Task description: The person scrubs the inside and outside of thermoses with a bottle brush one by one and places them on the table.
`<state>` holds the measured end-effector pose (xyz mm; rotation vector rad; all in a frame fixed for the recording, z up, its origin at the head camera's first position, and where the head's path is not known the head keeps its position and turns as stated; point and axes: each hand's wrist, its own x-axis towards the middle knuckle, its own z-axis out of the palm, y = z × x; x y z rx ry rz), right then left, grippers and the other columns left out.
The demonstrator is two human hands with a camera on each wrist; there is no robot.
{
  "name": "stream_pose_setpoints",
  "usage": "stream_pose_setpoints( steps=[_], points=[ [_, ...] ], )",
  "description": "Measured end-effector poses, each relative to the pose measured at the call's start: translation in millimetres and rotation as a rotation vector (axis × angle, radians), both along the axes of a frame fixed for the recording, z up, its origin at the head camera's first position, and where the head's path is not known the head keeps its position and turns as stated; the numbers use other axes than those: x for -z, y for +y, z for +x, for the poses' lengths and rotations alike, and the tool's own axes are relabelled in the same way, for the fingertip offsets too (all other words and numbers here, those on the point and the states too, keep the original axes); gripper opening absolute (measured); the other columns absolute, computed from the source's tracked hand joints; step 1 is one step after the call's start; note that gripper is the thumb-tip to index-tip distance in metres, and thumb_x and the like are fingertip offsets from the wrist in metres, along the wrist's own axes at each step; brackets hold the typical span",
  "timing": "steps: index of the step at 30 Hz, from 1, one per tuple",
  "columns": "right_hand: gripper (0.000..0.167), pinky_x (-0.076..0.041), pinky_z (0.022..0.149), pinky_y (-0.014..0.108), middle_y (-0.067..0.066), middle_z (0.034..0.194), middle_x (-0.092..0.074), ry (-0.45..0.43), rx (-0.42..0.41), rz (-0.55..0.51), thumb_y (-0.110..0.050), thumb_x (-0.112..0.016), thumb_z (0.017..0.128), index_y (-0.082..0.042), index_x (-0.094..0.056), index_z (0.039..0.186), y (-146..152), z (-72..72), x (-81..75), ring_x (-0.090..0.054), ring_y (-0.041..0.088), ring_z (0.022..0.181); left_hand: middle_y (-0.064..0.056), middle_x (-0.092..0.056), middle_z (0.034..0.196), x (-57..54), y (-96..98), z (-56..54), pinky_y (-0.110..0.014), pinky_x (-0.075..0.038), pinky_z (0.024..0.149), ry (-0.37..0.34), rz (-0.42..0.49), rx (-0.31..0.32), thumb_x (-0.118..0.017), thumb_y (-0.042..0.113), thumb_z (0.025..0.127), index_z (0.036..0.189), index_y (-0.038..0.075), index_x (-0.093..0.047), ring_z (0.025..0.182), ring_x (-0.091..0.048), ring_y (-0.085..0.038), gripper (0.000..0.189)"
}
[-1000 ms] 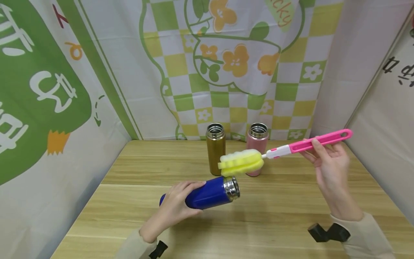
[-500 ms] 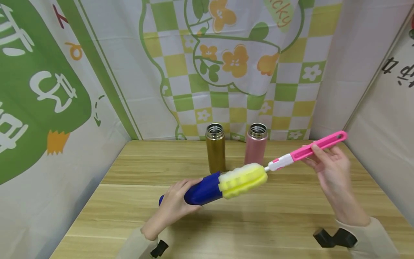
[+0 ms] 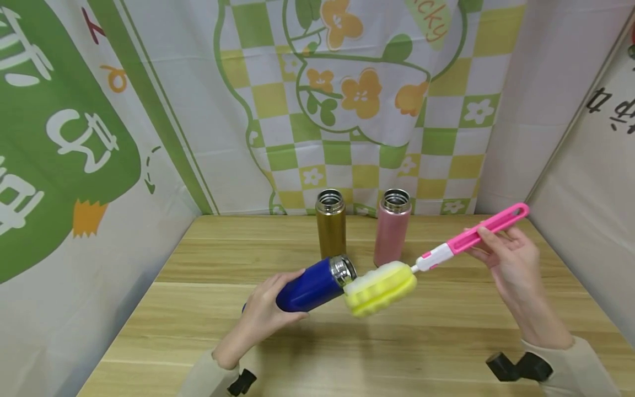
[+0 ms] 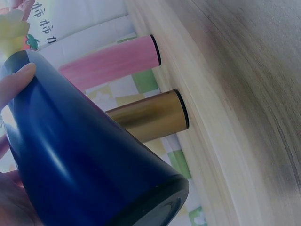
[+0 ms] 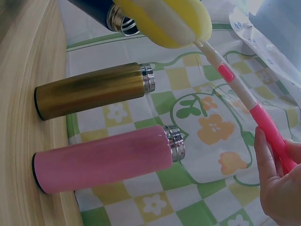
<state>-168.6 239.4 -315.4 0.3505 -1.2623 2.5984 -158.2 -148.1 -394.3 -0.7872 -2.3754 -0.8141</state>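
Note:
My left hand [image 3: 268, 303] grips a blue thermos bottle [image 3: 310, 286], tilted with its bare steel mouth up and to the right. In the left wrist view the bottle's dark base [image 4: 155, 202] is close to the camera, with my thumb along its side. My right hand [image 3: 513, 264] holds the pink handle of a bottle brush [image 3: 488, 227] between thumb and fingers. The brush's yellow and white sponge head [image 3: 382, 288] points down to the left, its tip right at the blue bottle's mouth. The right wrist view shows the sponge [image 5: 174, 21] overlapping that mouth.
Behind the blue bottle stand a gold bottle [image 3: 331, 229] and a pink bottle [image 3: 392, 231], both upright and lidless. They stand on a wooden table [image 3: 397, 353] near its back edge. A patterned cloth [image 3: 367, 127] hangs behind.
The brush has come down and tilted more steeply, its sponge passing in front of the blue bottle's mouth to its lower right. The blue bottle has shifted slightly left and its mouth has risen.

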Motion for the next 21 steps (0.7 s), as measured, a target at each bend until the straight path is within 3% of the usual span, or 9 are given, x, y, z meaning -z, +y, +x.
stream_pose_setpoints(
  steps=[16,21],
  points=[
    [0.016,-0.048,0.071,0.034,0.017,0.085,-0.064,-0.070,0.044,-0.055,0.009,-0.054,0.081,0.004,-0.057,0.095,5.1,-4.9,6.2,-0.064,0.025,0.080,-0.007,-0.060,0.109,1.8,-2.7,0.9,-0.040,-0.048,0.075,-0.020,0.061,0.072,-0.086,0.021,0.047,0.118,0.011,-0.052,0.098,-0.056,-0.023,0.079],
    [0.014,-0.049,0.071,0.034,0.017,0.084,-0.064,-0.073,0.103,-0.064,0.009,-0.057,0.079,0.004,-0.056,0.093,7.3,-6.6,9.2,-0.065,0.024,0.078,-0.007,-0.059,0.110,4.8,-2.0,1.9,-0.037,-0.048,0.075,-0.109,0.144,0.106,-0.085,0.016,0.050,0.120,0.011,-0.050,0.098,-0.056,-0.021,0.079]
  ],
)
